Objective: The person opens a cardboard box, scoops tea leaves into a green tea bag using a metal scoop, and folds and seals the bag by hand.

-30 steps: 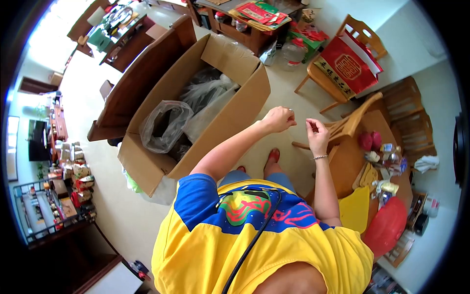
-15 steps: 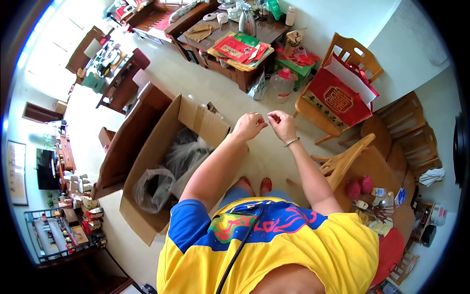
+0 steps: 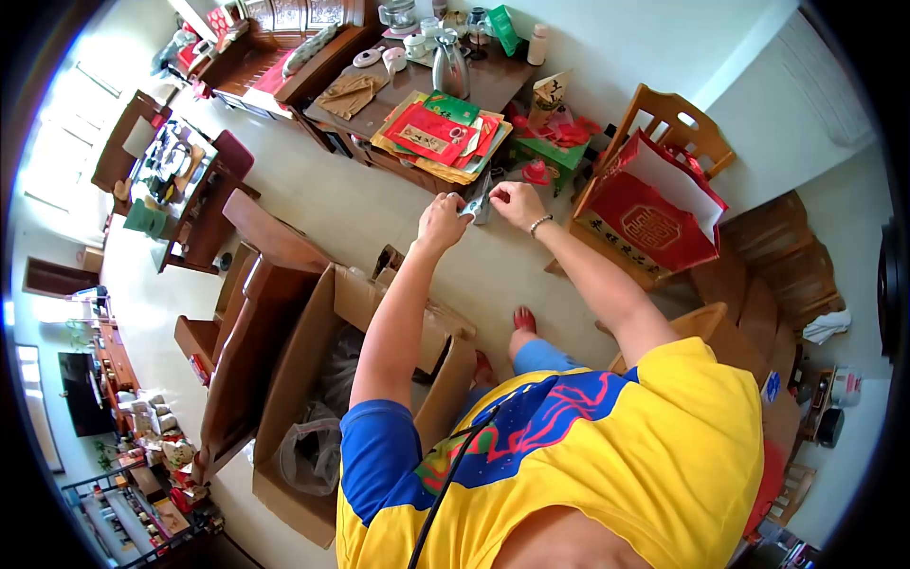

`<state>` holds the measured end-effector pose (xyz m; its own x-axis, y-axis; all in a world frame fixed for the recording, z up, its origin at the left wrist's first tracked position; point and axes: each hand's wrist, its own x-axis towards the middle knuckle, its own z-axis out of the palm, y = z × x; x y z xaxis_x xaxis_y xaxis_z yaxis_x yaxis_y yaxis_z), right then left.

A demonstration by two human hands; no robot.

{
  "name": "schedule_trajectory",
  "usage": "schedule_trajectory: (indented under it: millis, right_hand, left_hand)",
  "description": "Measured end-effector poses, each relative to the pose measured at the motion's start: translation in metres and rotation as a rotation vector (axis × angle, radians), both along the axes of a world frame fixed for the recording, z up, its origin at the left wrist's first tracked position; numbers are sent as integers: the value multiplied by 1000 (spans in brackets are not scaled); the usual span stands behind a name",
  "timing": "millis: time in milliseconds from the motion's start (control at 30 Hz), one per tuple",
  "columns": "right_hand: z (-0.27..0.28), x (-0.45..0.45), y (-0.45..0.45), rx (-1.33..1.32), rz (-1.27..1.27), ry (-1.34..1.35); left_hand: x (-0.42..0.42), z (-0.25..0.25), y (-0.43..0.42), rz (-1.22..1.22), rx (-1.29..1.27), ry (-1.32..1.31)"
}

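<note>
My left hand is out in front of me with its fingers pressed together. A small pale scrap shows at its fingertips, too small to name, and a grey-white bag on the floor lies behind it in view. Just to the right, my right hand is closed in a pinch, a bracelet on its wrist; what it pinches cannot be made out. The two hands are slightly apart. Below my left forearm stands an open cardboard box with clear plastic bags in it.
Ahead is a dark table with red and green paper packets and a metal jug. A red gift bag rests on a wooden chair at right. A wooden bench back stands left of the box.
The view has shifted toward the table, and the box now sits lower in it. Both arms reach further forward. A pale scrap now shows at my left fingertips.
</note>
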<state>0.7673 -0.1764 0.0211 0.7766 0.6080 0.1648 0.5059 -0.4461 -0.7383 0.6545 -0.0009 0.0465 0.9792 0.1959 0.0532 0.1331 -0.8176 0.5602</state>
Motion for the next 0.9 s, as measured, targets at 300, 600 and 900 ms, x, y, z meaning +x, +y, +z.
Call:
schedule_trajectory:
  millis: [300,600,900]
  right_hand:
    - [-91,170,98,-25,48,30]
    - [-191,339,145,-219,13,50]
    - [-225,439,185,-319,-51,63]
  left_hand:
    - [125,-57,47,165,27,278]
    - [269,-129,63,253,-80,524]
    - [317,-212,94,441,-114,546]
